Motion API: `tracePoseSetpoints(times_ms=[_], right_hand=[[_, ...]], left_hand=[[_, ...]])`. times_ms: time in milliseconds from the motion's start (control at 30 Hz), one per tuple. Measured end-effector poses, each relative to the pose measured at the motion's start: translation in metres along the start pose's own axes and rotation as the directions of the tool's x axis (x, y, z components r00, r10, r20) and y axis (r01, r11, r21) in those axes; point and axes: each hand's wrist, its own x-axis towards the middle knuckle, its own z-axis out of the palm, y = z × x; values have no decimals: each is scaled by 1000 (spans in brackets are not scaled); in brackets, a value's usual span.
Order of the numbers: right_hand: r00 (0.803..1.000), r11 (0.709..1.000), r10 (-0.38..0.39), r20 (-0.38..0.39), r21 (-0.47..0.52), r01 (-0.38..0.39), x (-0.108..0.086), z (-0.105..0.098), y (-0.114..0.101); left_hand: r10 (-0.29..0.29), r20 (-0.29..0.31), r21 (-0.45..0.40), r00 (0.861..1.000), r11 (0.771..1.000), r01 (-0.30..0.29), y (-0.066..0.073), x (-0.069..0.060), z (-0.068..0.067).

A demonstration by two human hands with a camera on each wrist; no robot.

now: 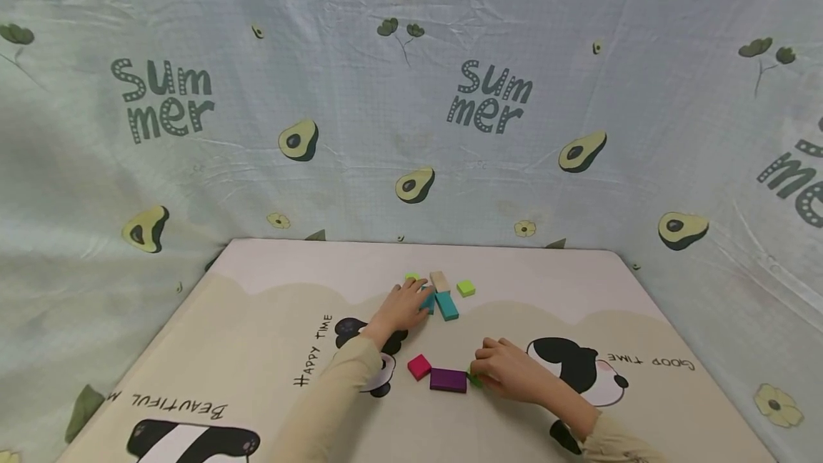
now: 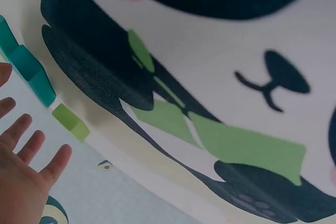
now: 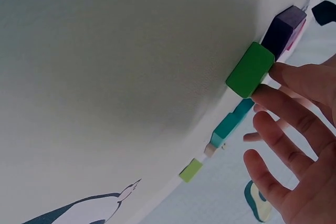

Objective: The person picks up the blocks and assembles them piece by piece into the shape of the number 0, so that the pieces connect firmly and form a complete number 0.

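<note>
The head view looked forward and down from the near side of the dark purple rectangular block [image 1: 448,380], far enough back to take in the pale panda-printed tabletop [image 1: 360,261] and, beyond that block, the wrinkled avocado-printed sheet [image 1: 347,184]. The right wrist view, close, rolled sideways from the block's right, shared it. The left wrist view, likewise close and rolled, shared teal rectangular blocks [image 2: 38,80] with both.

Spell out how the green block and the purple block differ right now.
Color aside, the green block is touched by the thumb and a finger of the right hand, while the purple block lies free of both hands. In the head view, the hand partly hides the green block; the purple block's top shows whole. Both are flat-faced and plain-colored.
</note>
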Motion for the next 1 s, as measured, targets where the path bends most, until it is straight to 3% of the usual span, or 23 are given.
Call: tracePoseSetpoints(times_ms=[133, 267, 733, 867, 1000], right_hand=[[1000, 1000, 4, -5, 8, -4, -1, 0, -1], [1000, 1000, -2, -18, 8, 2, -2, 1, 0], [999, 1000, -14, -41, -9, 14, 0, 0, -3], [998, 1000, -20, -51, -10, 20, 0, 0, -2], [998, 1000, -23, -50, -13, 23, 0, 1, -1]], left_hand=[[-35, 72, 34, 997, 999, 33, 1, 2, 2], [-34, 109, 82, 993, 996, 25, 2, 3, 5], [-33, 111, 123, 993, 992, 19, 2, 5, 11], [7, 91, 144, 996, 989, -21, 1, 3, 9], [68, 34, 144, 997, 987, -72, -1, 0, 7]])
